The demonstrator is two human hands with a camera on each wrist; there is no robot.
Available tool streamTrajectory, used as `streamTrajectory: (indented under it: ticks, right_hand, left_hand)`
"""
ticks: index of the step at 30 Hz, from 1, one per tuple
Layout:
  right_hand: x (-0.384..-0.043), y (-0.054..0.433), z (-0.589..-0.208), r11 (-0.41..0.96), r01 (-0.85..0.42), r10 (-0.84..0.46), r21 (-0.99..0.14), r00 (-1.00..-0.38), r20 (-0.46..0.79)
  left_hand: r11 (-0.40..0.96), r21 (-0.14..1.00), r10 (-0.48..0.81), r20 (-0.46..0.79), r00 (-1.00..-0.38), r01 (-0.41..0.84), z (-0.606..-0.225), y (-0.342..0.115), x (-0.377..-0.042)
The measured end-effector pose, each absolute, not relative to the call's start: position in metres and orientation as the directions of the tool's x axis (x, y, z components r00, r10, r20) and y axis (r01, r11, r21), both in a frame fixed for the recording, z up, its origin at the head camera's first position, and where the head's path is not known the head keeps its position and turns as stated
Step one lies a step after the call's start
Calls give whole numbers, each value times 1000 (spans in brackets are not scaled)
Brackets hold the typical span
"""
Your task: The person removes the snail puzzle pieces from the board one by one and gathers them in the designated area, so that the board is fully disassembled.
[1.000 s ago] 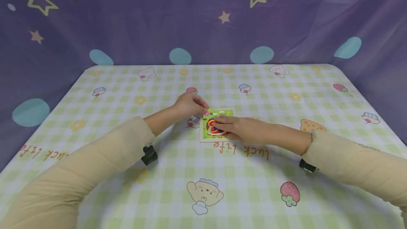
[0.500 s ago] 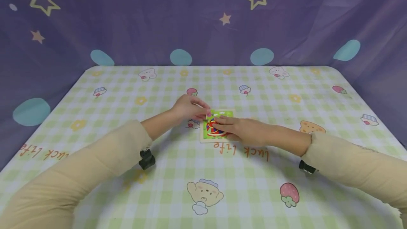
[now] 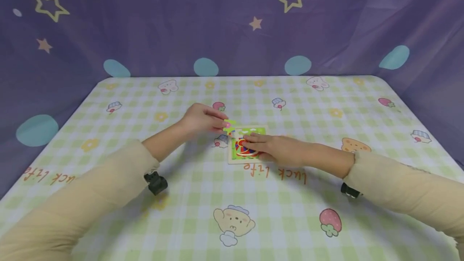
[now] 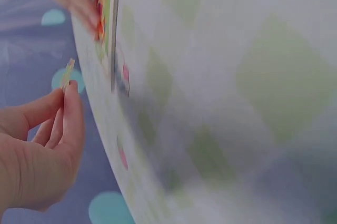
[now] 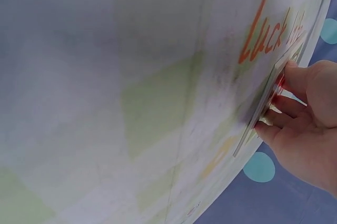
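Observation:
A small square jigsaw puzzle [image 3: 236,161] in a pale wooden frame lies mid-table, with a red and blue pattern on a green ground. My left hand [image 3: 199,119] pinches a green puzzle piece [image 3: 229,125] with a pink flower, just off the frame's upper left corner. In the left wrist view the piece [image 4: 67,74] is held edge-on between thumb and fingers, apart from the frame. A pale gap shows at that corner. My right hand [image 3: 284,148] rests on the puzzle's right part, covering some of it. In the right wrist view its fingertips [image 5: 276,100] touch the puzzle face.
A green and white checked tablecloth [image 3: 181,220] with printed cartoon figures covers the table. A purple curtain [image 3: 232,23] with stars hangs behind the far edge. Dark wrist cameras [image 3: 156,182] sit under both sleeves.
My left hand has lifted the flower piece out of the puzzle's upper left corner and drawn it leftward. The right hand has stayed in place on the puzzle.

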State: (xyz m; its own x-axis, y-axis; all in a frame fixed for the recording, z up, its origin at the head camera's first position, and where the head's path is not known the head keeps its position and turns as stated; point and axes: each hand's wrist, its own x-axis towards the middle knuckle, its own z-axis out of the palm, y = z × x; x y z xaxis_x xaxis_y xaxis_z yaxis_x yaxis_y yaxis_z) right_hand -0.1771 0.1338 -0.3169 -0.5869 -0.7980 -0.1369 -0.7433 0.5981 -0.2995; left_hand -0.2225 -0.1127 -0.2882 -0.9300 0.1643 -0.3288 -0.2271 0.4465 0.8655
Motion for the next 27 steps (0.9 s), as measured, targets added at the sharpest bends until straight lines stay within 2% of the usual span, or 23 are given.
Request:
streamTrajectory:
  ticks: [12,20,27]
  right_hand:
    - [-176,133,-316,607,-731,-791,-312,-594,-148]
    - [-177,134,-316,608,-725,-790,-324,-593,-156]
    - [-177,134,-315,609,-723,-789,-326,-594,-157]
  left_hand:
    - [437,861,141,-352,-926,-261,-275,-172,-232]
    - [477,843,136,-352,-926,-251,-284,-211,-242]
    - [457,835,136,-405,-904,-305,-289,-233,-243]
